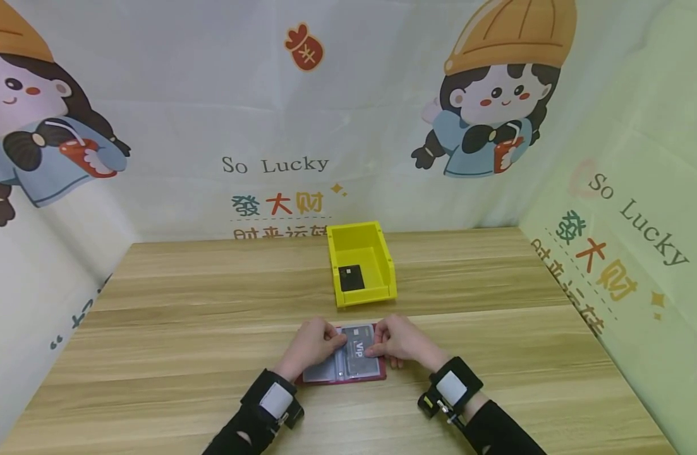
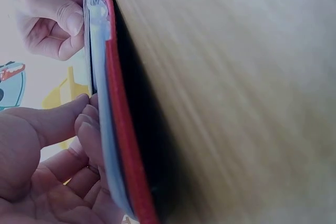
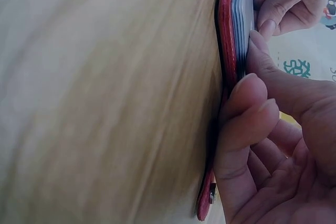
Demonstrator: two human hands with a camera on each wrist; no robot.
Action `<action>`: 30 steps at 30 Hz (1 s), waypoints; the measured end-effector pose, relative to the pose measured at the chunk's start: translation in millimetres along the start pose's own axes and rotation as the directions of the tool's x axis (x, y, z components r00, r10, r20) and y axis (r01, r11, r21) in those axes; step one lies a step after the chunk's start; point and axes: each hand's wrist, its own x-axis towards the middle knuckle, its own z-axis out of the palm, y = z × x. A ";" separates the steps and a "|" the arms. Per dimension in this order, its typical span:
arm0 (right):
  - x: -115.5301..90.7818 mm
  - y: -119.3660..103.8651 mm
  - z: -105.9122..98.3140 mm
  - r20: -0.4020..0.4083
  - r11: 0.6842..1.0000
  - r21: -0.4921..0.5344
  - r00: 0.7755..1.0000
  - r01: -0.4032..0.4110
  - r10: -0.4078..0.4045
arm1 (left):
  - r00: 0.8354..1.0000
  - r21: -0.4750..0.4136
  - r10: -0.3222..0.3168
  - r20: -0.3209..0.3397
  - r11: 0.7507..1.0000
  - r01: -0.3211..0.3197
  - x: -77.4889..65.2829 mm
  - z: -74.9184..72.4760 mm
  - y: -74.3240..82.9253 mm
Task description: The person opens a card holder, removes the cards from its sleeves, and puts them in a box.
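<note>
A red card holder [image 1: 341, 382] lies spread out on the table, its clear sleeves [image 1: 320, 371] facing up. On its right half is a grey card [image 1: 356, 366] marked "Vip". My left hand [image 1: 313, 344] pinches at the top of the sleeves near the card's left edge. From the other side my right hand [image 1: 402, 341] grips the right edge of the pages, thumb over the card. In the right wrist view, the stacked sleeves [image 3: 240, 19] show edge-on, with a strap and metal snap [image 3: 212, 193] below. The left wrist view shows the red cover [image 2: 123, 119] edge-on.
Behind the card holder stands a yellow bin [image 1: 376, 294] with a black card [image 1: 351, 278] inside. The wood-grain table [image 1: 212, 303] is backed by a printed cloth [image 1: 371, 139] that also hangs along both sides.
</note>
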 end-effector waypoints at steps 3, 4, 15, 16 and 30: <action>-0.3 -0.6 0.0 0.000 1.000 -0.002 1.000 -0.004 0.004 | 1.000 -0.006 -0.008 0.003 1.000 0.008 0.8 0.5 -0.5; -0.4 -0.8 0.0 0.000 1.000 -0.003 1.000 -0.006 0.006 | 1.000 -0.009 -0.009 0.002 1.000 0.009 0.8 0.5 -0.7; -0.6 -7.4 0.2 -0.002 1.000 -0.023 1.000 -0.019 0.019 | 1.000 -0.049 -0.022 -0.008 0.999 0.022 0.1 -2.7 0.3; -0.7 -7.5 0.2 -0.001 1.000 -0.022 1.000 -0.019 0.019 | 1.000 -0.049 -0.021 -0.006 0.999 0.021 0.1 -2.8 0.2; -1.0 -3.7 -1.6 0.009 1.000 -0.019 1.000 -0.009 0.009 | 1.000 -0.007 -0.004 -0.002 1.000 0.004 0.5 0.0 0.8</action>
